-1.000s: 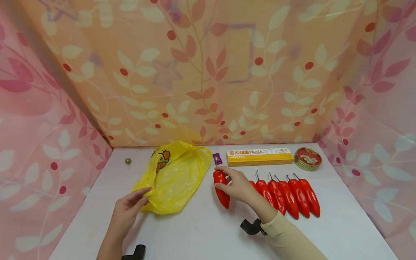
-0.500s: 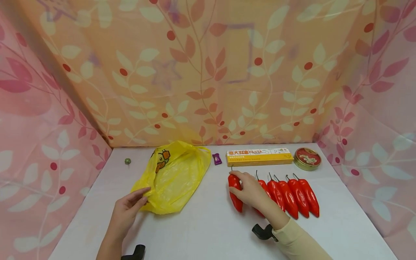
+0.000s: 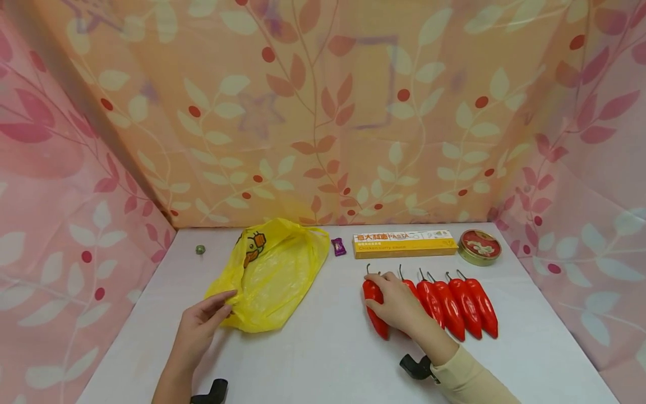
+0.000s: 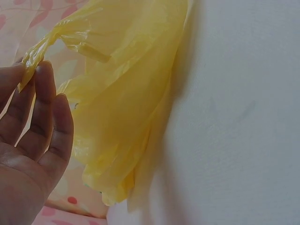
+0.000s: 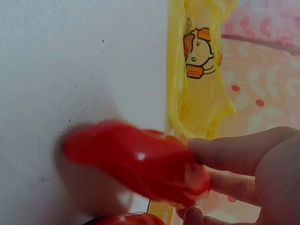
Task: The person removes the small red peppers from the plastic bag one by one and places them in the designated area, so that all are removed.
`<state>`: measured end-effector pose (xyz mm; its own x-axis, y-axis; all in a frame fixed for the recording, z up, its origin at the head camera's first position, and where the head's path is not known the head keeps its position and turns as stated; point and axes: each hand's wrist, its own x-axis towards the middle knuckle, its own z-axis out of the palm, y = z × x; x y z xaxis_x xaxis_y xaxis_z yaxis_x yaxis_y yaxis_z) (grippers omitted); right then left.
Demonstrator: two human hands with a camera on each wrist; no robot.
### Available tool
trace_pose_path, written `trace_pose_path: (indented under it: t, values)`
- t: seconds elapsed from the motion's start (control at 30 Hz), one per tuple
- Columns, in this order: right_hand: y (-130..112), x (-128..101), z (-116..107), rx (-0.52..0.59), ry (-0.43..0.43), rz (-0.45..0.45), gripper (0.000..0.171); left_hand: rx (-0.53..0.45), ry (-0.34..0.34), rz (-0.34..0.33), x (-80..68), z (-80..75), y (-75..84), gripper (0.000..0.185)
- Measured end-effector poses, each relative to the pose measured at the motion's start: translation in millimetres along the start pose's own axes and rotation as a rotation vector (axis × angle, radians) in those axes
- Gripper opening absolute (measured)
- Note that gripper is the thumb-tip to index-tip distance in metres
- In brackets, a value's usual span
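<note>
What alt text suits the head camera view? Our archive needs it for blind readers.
A person's right hand grips a red pepper beside a row of red peppers on a white table, while the left hand pinches a yellow plastic bag. Behind lie a pasta box and a round tin.

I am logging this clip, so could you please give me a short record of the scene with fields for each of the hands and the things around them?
left hand: left hand pinches the near edge of the yellow bag
right hand: right hand grips a red pepper at the left end of the pepper row
surface: white table
back row: purple candy, pasta box, round tin
far left: small green ball
</note>
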<state>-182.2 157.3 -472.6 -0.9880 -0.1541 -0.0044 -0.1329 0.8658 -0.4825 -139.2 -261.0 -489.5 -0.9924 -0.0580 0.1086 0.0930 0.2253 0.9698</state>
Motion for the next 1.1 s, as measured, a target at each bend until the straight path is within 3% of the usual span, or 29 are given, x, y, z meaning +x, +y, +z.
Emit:
trace_pose_path:
  t: [0.33, 0.77, 1.1]
  values:
    - [9, 1, 1, -0.12, -0.027, -0.02, 0.059, 0.009, -0.001, -0.014, 0.5, 0.9, -0.8, 0.035]
    - [15, 4, -2, -0.102, -0.02, -0.056, 0.051, 0.02, 0.009, -0.032, -0.4, 1.7, 2.1, 0.034]
    - [16, 14, 0, -0.097, -0.003, -0.044, 0.049, 0.002, 0.008, -0.007, -0.4, 1.1, 1.3, 0.035]
